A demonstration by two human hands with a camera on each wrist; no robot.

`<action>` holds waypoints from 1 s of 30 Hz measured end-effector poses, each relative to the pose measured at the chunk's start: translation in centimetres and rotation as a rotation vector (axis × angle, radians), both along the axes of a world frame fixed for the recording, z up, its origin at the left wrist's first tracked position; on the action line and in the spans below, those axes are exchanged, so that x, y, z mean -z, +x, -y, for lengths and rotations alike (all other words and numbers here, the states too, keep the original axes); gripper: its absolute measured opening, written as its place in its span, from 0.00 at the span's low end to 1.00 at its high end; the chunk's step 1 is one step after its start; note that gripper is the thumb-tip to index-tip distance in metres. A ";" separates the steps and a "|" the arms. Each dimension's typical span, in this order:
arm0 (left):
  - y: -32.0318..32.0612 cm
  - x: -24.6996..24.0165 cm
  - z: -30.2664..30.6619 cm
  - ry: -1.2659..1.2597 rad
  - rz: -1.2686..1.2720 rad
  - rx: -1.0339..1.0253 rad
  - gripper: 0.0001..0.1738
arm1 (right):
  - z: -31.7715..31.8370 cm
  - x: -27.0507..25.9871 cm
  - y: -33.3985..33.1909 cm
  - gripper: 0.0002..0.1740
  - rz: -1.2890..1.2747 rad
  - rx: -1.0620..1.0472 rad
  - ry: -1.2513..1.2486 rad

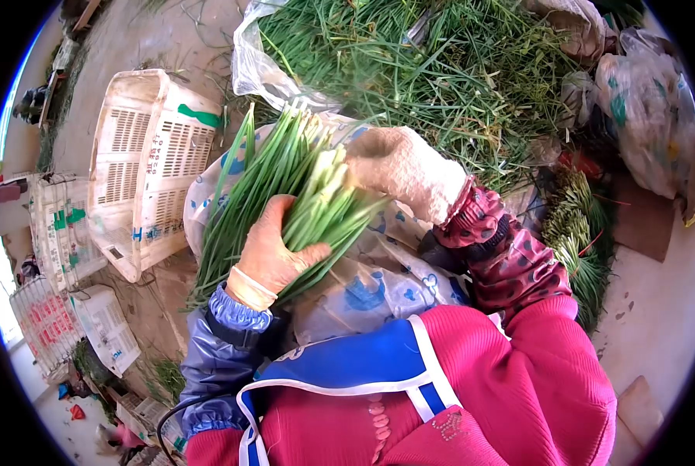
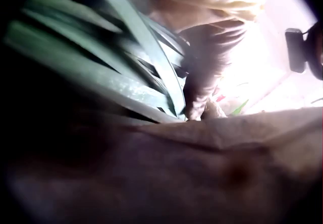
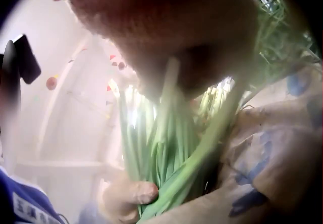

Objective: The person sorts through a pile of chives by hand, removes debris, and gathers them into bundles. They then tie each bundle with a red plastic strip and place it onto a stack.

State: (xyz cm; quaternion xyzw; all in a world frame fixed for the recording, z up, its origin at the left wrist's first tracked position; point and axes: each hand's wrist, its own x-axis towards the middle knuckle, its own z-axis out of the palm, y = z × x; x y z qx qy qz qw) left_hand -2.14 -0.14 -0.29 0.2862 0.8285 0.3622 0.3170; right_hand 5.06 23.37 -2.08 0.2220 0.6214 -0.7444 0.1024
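My left hand (image 1: 273, 252), in a thin yellowish glove, grips a bunch of garlic chives (image 1: 246, 206) over my lap, thumb across the leaves. The pale cut ends point up and away, the leaf tips down to the left. At the pale ends is my right hand (image 1: 398, 167), in a fuzzy cream glove, fingers curled and blurred. From the right wrist view, chive stalks (image 3: 169, 148) run up to the right glove (image 3: 166, 37), whose fingertips are in shadow. Flat leaves (image 2: 136, 42) fill the upper left of the left wrist view.
Beyond the hands lies a large heap of loose greens (image 1: 440, 85) on plastic. A white plastic crate (image 1: 149, 171) stands at left, with more crates behind it. Tied bunches (image 1: 576, 225) lie at right, below a clear plastic bag (image 1: 650, 116). A patterned plastic sheet (image 1: 363, 295) covers the lap.
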 end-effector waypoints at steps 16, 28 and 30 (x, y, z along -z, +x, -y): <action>-2.1 1.5 0.9 0.275 0.499 -0.232 0.26 | -1.0 2.2 -0.8 0.38 -0.210 -0.410 -0.162; -2.6 2.0 0.7 0.279 0.657 -0.336 0.28 | -0.9 7.1 1.5 0.29 -0.098 0.394 -0.390; -2.8 2.0 0.1 0.252 0.670 -0.267 0.33 | -0.1 6.5 1.2 0.31 -0.303 0.271 -0.241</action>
